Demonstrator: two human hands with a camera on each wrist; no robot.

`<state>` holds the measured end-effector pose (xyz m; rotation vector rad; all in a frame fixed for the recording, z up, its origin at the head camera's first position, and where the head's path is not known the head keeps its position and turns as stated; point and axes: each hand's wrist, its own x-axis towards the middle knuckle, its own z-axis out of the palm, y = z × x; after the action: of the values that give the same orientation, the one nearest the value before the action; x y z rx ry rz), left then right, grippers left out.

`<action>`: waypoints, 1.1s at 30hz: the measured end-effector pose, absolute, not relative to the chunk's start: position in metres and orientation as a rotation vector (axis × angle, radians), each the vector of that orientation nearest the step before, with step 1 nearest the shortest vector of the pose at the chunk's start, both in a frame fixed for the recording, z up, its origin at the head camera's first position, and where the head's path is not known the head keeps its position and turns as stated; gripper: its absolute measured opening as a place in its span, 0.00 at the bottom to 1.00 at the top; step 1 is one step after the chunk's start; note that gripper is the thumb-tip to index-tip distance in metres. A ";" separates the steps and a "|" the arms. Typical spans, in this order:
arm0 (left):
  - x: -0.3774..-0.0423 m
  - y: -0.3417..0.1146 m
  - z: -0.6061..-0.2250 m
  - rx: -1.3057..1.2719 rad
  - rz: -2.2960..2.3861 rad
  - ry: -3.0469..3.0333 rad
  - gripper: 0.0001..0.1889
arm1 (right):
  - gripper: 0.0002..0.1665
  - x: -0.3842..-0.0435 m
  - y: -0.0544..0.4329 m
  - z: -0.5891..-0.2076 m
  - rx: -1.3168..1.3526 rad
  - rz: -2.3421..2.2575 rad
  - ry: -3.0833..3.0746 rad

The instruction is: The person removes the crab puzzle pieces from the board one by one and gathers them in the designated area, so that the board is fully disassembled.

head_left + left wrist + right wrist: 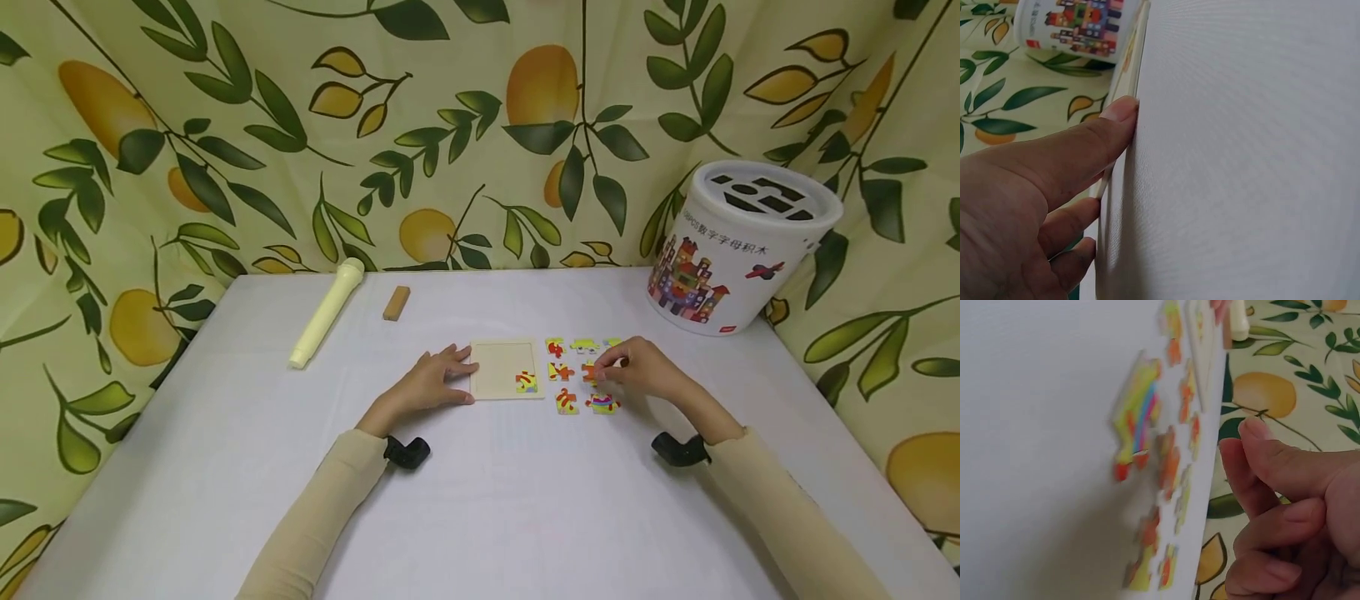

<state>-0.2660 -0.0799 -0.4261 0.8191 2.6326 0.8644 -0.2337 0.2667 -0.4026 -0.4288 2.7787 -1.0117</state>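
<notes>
A square wooden puzzle tray point(495, 367) lies flat on the table, with one yellow and red jigsaw piece point(527, 382) in its lower right corner. My left hand point(431, 382) rests at the tray's left side, thumb by the near corner and fingers spread along the edge. In the left wrist view, the thumb point(1100, 134) touches that edge. My right hand point(643, 367) hovers over loose pieces right of the tray, fingers loosely curled. Its fingertips overlap an orange piece point(589, 372); nothing shows between thumb and forefinger in the right wrist view. A rainbow-striped piece point(602, 403) lies nearest me.
Several more jigsaw pieces point(560, 372) lie in rows beside the tray. A white tub point(738, 258) with shaped holes in its lid stands at the back right. At the back left are a cream stick point(326, 315) and a small wooden block point(396, 303). A fruit-print curtain point(465, 150) hangs behind.
</notes>
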 end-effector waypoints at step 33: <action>-0.263 -0.078 -0.429 0.808 0.863 2.663 0.30 | 0.16 -0.259 0.167 -0.412 -0.554 -0.690 2.860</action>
<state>-0.2634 -0.0779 -0.4289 0.8082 2.6627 0.8629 -0.2585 0.1666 -0.4115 -0.5540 2.8603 -0.6896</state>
